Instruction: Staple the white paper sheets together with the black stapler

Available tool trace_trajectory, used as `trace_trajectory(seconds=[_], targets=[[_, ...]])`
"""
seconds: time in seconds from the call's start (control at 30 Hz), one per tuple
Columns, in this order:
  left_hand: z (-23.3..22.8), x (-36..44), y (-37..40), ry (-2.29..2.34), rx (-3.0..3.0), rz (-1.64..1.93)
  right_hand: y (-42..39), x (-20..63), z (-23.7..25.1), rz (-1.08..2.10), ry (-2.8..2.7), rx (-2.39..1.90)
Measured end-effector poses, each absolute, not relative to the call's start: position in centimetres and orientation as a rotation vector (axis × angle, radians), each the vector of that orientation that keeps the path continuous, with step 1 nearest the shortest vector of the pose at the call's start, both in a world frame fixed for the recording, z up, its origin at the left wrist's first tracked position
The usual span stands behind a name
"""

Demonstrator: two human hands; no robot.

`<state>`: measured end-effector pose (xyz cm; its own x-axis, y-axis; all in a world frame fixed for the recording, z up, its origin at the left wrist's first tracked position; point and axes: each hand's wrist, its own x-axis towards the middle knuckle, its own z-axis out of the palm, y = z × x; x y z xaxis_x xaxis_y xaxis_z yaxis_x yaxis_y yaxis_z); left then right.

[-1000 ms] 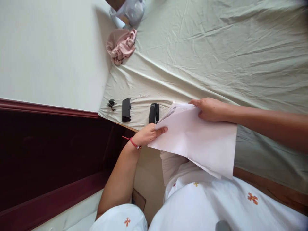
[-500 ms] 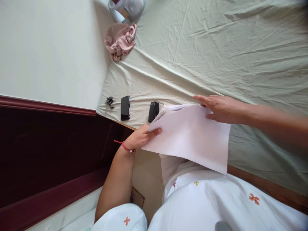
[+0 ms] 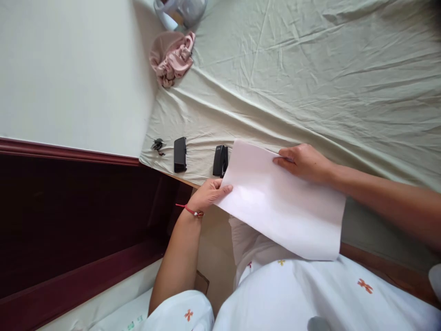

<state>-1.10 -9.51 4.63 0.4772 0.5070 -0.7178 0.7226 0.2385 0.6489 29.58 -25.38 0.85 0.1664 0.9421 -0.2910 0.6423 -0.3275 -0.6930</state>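
Observation:
A stack of white paper sheets (image 3: pixel 275 197) is held above my lap, tilted, its near right corner against my clothing. My left hand (image 3: pixel 209 194), with a red string on the wrist, grips the left edge, thumb on top and fingers hidden beneath. At the far edge my right hand (image 3: pixel 303 161) pinches the paper between thumb and fingers. Just beyond the paper's left corner lies a black stapler (image 3: pixel 219 160), slightly covered by the sheets. To its left rests a black hole punch-like block (image 3: pixel 179 154); its exact kind is unclear.
The surface is covered by a wrinkled pale green sheet (image 3: pixel 310 82). A small dark tangled item (image 3: pixel 158 145) lies near its left corner. Farther back are a bunched pink cloth (image 3: pixel 172 57) and a clear plastic container (image 3: pixel 188 11). A dark red wooden panel (image 3: pixel 86 207) stands at left.
My right hand has gone from spread over the far edge to pinching it. The sheets now look evenly aligned and have shifted slightly right; my left hand has moved a little right too.

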Motion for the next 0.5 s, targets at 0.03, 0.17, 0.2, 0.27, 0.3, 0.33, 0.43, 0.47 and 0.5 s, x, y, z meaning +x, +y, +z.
trace_trajectory(seconds=[0.03, 0.17, 0.2, 0.27, 0.3, 0.33, 0.43, 0.47, 0.5], targets=[[4.1, -1.5, -9.5, 1.181, 1.435, -0.164, -25.3, 29.9, 0.7, 1.012, -1.493, -2.052], [2.4, -2.9, -9.6, 1.261, 1.595, -0.023, -24.9, 31.3, 0.0, 1.081, -1.49, -2.086], [1.9, -3.2, -9.6, 1.285, 1.619, 0.026, -24.9, 31.5, -0.1, 1.082, -1.49, -2.086], [0.9, -3.7, -9.5, 1.345, 1.656, 0.175, -24.7, 31.8, -0.2, 1.096, -1.484, -2.082], [0.4, -3.9, -9.3, 1.386, 1.688, 0.269, -24.7, 31.8, -0.2, 1.102, -1.481, -2.071], [-0.2, -4.0, -9.1, 1.435, 1.728, 0.372, -24.7, 31.8, -0.1, 1.108, -1.475, -2.063], [-1.4, -4.2, -8.2, 1.558, 1.862, 0.637, -24.7, 31.8, -0.1, 1.128, -1.448, -2.037], [-1.7, -4.2, -8.0, 1.562, 1.91, 0.675, -24.7, 31.8, -0.1, 1.129, -1.44, -2.031], [-1.9, -4.2, -7.7, 1.54, 1.965, 0.683, -24.8, 31.8, -0.2, 1.129, -1.435, -2.028]])
